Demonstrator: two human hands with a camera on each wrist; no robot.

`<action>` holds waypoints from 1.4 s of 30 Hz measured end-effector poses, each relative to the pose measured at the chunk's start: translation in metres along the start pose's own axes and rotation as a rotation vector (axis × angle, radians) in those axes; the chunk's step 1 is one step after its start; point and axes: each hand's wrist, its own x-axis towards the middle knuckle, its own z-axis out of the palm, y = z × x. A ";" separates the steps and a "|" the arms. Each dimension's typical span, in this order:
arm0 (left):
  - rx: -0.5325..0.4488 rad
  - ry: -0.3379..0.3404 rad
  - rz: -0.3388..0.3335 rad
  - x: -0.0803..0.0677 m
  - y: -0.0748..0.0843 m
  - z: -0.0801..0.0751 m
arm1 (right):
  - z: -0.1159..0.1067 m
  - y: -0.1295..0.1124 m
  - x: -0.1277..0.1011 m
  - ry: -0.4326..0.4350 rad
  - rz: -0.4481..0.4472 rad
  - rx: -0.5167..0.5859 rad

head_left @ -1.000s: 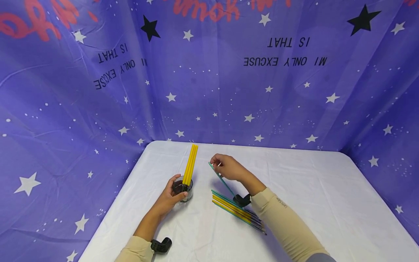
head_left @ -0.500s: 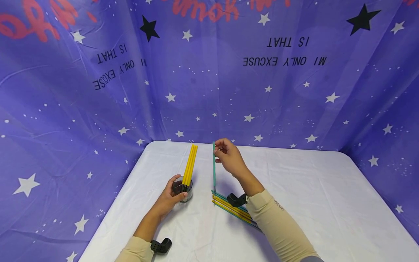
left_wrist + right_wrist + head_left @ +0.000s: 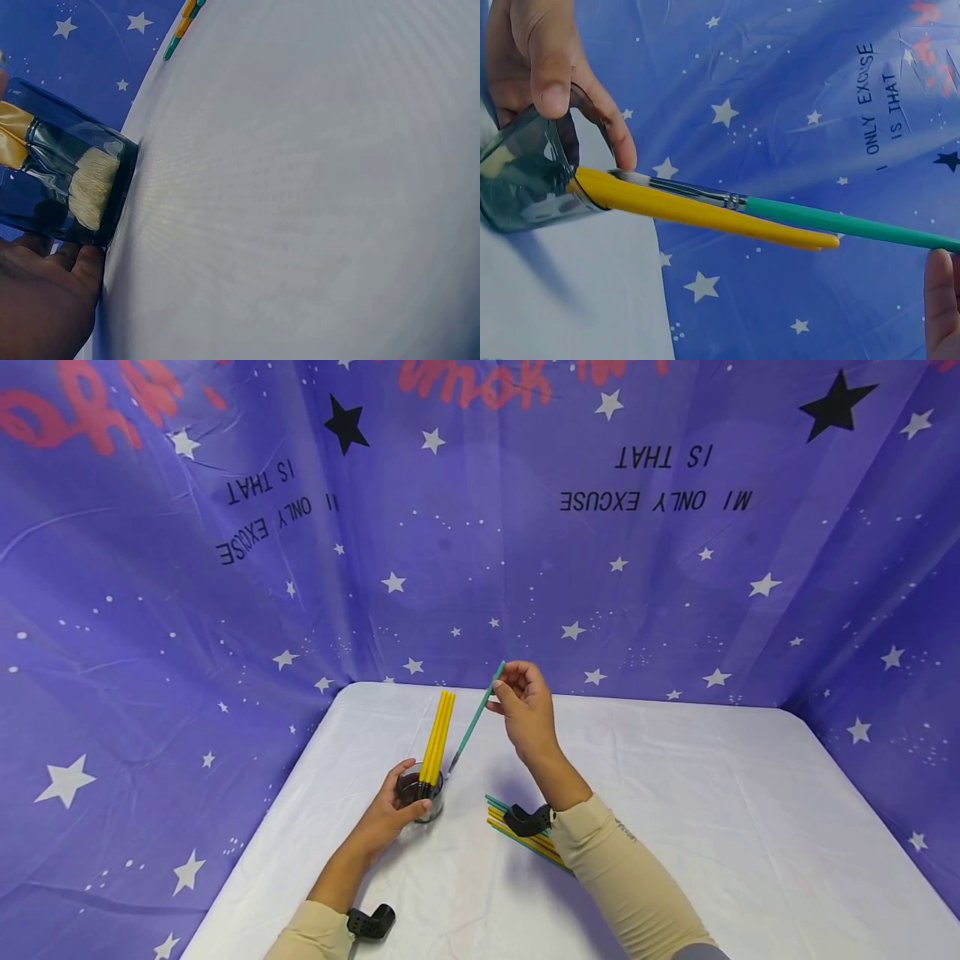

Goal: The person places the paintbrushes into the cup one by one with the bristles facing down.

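My left hand [image 3: 390, 814] grips a small clear glass cup [image 3: 419, 792] that stands on the white table and holds a few yellow-handled brushes [image 3: 437, 735]. In the left wrist view the cup [image 3: 64, 172] shows pale bristles at its bottom, with my fingers [image 3: 45, 292] below it. My right hand [image 3: 521, 702] is raised above the table and pinches the top end of a green-handled brush [image 3: 475, 718]. That brush slants down-left, its bristle tip just above the cup's rim. The right wrist view shows the green brush [image 3: 825, 220] lying along the yellow handles [image 3: 705, 214] at the cup [image 3: 525, 180].
Several more green and yellow brushes [image 3: 517, 835] lie in a pile on the white table [image 3: 712, 793], partly under my right forearm. A purple starry cloth [image 3: 525, 543] hangs behind and to both sides.
My right hand lifted the green brush off the pile, raised it, then swung its lower tip left toward the cup. The left hand and cup stayed put.
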 end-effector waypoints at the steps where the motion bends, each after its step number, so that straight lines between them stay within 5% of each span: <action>1: -0.001 -0.001 0.000 0.000 0.000 0.000 | 0.001 0.001 0.000 0.006 -0.001 0.006; 31: -0.003 -0.015 0.018 0.000 0.000 0.000 | 0.035 0.069 -0.021 -0.076 0.199 -0.155; 42: -0.005 -0.001 0.027 -0.001 0.001 0.000 | 0.013 0.074 -0.023 -0.277 0.228 -0.365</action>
